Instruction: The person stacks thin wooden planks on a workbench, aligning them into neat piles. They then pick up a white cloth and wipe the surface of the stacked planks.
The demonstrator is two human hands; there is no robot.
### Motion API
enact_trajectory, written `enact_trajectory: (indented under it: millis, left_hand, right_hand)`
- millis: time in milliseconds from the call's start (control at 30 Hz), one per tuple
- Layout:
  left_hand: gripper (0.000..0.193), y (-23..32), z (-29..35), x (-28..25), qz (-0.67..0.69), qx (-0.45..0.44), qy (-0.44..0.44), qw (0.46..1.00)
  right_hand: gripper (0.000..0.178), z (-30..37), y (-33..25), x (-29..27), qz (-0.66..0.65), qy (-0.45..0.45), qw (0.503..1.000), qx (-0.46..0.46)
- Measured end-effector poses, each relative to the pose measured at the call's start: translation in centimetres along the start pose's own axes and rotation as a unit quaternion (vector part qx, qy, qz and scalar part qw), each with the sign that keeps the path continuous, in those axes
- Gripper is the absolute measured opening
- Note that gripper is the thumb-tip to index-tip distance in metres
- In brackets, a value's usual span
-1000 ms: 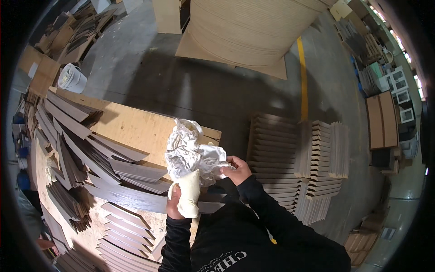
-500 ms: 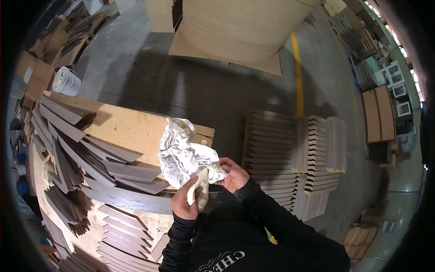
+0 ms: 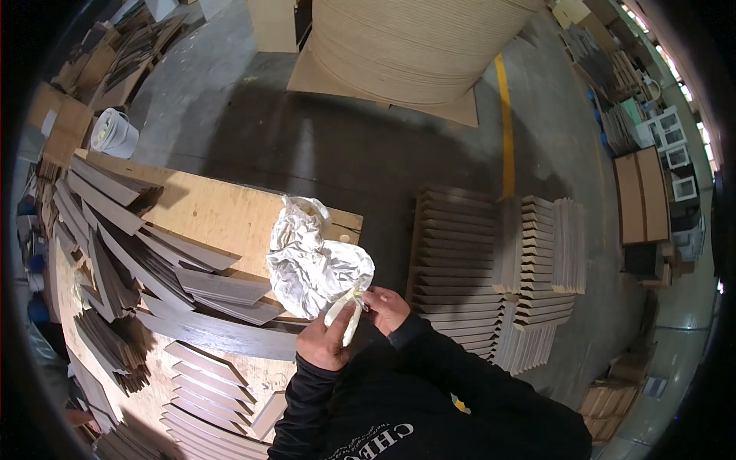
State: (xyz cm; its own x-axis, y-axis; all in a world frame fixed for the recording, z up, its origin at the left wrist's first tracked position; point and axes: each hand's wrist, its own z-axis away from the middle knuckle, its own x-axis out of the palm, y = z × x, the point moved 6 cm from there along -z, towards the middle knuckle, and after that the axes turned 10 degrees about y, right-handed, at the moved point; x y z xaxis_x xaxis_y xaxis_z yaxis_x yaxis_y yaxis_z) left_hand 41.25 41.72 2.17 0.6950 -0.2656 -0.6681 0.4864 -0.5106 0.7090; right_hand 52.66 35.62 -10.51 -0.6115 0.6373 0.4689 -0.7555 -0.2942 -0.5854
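In front of me my left hand (image 3: 323, 345) is closed on a soft, cream-coloured piece (image 3: 349, 330) that looks folded, with narrow ends sticking out. It resembles a thin glove, but its exact kind cannot be told. My right hand (image 3: 387, 309) pinches the same piece from the other side, its fingertips close to the left ones. Just beyond both hands, a crumpled white cloth (image 3: 310, 261) lies at the corner of the plywood table (image 3: 207, 215). Where the cloth meets the cream piece, the fingers partly hide the join.
Grey-brown boards with angled ends (image 3: 222, 287) lie fanned over the table's left side. Stacked slats (image 3: 456, 238) stand at the right. A huge beige coil (image 3: 414, 54) sits on the floor ahead. A white bucket (image 3: 115, 134) stands beyond the table's far left end.
My left hand has turned and moved closer to the right one. The cream piece, earlier a wide flap standing up, is now gathered narrower between the fingers. The cloth's near edge has shifted slightly.
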Motion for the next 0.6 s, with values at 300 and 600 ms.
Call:
enact_trajectory:
  millis: [300,600]
  left_hand:
    - [0.057,0.8,0.3,-0.3,-0.072,0.042,0.007,0.996]
    - [0.047,1.4,2.7,-1.2,-0.075,0.042,0.019,0.996]
  right_hand:
    - [0.025,-1.1,-2.7,1.4,0.195,0.029,0.979,-0.05]
    - [0.034,-3.3,-5.8,0.4,0.227,0.065,0.965,-0.109]
